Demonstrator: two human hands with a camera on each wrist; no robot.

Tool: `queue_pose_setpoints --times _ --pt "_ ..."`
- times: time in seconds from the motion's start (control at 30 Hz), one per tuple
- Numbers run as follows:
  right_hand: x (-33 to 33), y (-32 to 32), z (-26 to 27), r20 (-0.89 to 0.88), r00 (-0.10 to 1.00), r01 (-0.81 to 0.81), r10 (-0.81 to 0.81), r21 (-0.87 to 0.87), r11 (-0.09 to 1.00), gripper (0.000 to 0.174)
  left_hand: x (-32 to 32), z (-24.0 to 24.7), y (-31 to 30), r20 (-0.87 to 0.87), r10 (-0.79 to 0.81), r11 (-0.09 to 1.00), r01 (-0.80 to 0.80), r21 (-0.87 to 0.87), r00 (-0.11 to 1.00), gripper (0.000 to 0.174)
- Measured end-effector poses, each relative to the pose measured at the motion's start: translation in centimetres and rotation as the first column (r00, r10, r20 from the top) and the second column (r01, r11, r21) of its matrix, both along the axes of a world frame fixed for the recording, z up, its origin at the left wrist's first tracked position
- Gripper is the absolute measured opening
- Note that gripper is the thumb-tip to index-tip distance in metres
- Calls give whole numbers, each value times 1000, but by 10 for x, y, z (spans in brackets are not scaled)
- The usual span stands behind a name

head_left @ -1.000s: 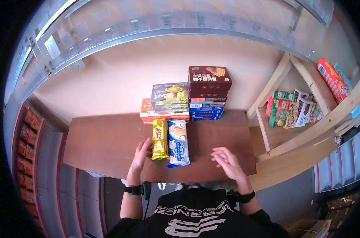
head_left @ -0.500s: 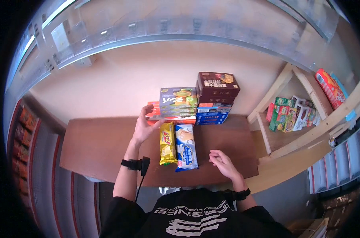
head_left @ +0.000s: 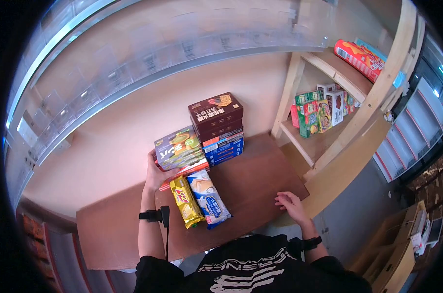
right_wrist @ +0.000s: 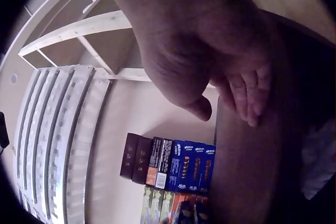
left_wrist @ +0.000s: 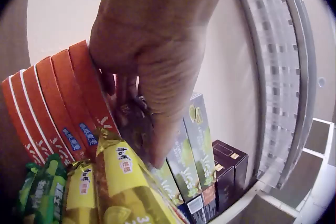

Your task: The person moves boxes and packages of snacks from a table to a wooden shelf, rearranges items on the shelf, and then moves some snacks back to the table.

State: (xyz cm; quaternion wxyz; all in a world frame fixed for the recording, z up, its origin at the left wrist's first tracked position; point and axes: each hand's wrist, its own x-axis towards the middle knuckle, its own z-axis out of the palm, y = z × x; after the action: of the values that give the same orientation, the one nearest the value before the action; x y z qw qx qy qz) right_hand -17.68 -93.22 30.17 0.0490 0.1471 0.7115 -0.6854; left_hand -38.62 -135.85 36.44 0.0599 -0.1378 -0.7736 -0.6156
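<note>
My left hand grips the left end of a stack of grey-green boxes, thumb along the front and fingers round the side. In the left wrist view the thumb lies across the grey-green boxes, while the other fingers are partly hidden behind the hand. Beneath that stack are orange-red boxes. Just in front lie a yellow snack packet and a blue and white wafer packet, side by side. Over the table's right part, my right hand hangs relaxed, holding nothing.
Dark brown boxes sit on blue boxes, right of the grey-green stack. The brown table stands against the wall. A wooden shelf with several boxes and a red packet rises at the right. A clear plastic rack overhangs the back.
My left hand has gone from beside the yellow packet, up and away from me, to the grey-green stack. The right hand stays relaxed. The head view has turned right.
</note>
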Motion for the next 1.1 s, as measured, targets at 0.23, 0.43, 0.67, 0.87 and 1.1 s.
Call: queue_pose_setpoints --times 0.23,0.43,0.67,0.87,1.1 --pt "1 -3 -2 -34 999 4 -1 75 997 28 1 1 0 -22 -2 1000 2 6 1000 93" --pt "3 -3 -5 -37 999 19 -18 24 1000 28 2 0 1 -57 -18 999 21 37 998 91" --pt "7 -2 -10 -70 997 10 -10 3 1000 28 4 2 -2 -58 -68 997 70 38 996 92" --pt "9 -2 -9 -52 998 20 -19 24 999 27 8 8 -8 -54 -59 998 59 6 997 94" --pt "26 -6 -10 -31 998 64 -63 46 997 27 20 4 -56 -151 79 968 -112 -225 985 87"
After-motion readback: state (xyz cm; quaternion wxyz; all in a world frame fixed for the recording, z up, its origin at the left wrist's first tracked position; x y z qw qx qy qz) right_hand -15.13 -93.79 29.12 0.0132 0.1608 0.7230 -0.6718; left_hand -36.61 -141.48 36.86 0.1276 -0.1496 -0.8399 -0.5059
